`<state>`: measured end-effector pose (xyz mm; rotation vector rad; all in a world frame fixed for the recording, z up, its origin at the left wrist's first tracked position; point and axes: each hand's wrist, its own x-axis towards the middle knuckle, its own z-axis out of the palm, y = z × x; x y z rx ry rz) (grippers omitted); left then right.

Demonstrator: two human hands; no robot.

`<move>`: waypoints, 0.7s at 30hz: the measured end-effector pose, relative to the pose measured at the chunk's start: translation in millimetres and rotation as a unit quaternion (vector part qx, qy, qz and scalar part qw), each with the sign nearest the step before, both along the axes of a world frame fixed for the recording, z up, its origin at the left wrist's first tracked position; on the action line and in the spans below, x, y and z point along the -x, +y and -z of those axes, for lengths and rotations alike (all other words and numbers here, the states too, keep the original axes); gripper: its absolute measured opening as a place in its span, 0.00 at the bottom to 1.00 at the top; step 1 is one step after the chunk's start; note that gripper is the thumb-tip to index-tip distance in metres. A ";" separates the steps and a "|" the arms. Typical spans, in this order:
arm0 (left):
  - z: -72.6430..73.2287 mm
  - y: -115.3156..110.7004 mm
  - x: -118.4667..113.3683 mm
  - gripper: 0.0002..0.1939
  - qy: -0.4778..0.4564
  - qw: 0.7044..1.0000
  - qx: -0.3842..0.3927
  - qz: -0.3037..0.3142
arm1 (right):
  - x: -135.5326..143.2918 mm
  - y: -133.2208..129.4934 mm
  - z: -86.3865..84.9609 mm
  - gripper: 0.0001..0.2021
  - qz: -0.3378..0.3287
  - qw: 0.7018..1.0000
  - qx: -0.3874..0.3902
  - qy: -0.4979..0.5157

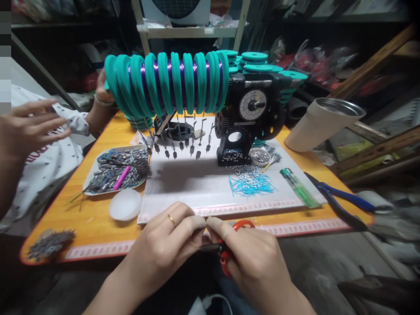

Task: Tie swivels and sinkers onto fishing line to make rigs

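My left hand (170,236), with a ring on one finger, is closed in a pinch at the table's front edge; what it grips is too small to make out. Its fingertips meet those of my right hand (252,253), which is wrapped round red-handled scissors (225,258). Beyond them, on a white board (183,188), stands a black winding machine (246,109) with a row of teal spools (164,83) bearing purple wire. Small dark weights (187,142) hang beneath the spools. Blue tubes (254,186) and tiny silvery pieces lie on the board.
A tray of metal parts (121,168), a white round lid (125,204) and a pile of small parts (50,244) are at left. A green lighter (299,188), blue-handled pliers (344,197) and a tumbler (323,124) are at right. Another person's hand (33,124) is at far left.
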<state>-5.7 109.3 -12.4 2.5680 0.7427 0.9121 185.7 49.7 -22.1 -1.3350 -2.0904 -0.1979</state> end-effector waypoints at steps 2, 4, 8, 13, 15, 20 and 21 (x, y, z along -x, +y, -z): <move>-2.0 5.0 -3.5 0.05 0.009 1.000 -0.003 -0.022 | -2.3 0.3 1.1 0.21 0.006 1.000 -0.003 0.001; -3.5 10.7 -7.0 0.05 0.017 0.999 -0.013 -0.044 | -6.1 -1.2 3.6 0.23 0.008 1.000 0.005 0.010; -5.8 20.2 -11.6 0.06 0.052 0.997 -0.009 -0.065 | -13.9 -8.7 11.8 0.26 -0.001 0.999 0.037 0.019; -9.0 23.3 -14.9 0.06 0.080 0.994 0.035 -0.070 | -16.1 -12.7 15.5 0.28 -0.004 0.999 0.050 0.002; -10.8 22.2 -16.6 0.06 0.090 0.992 0.035 -0.078 | -15.4 -11.3 13.1 0.28 -0.009 0.999 0.046 -0.002; -15.2 19.0 -20.6 0.08 0.128 0.988 0.002 -0.089 | -14.0 -7.8 6.5 0.29 -0.014 0.999 0.050 -0.011; -15.8 18.7 -20.9 0.08 0.133 0.987 -0.002 -0.089 | -13.8 -7.4 5.9 0.29 -0.013 0.998 0.052 -0.011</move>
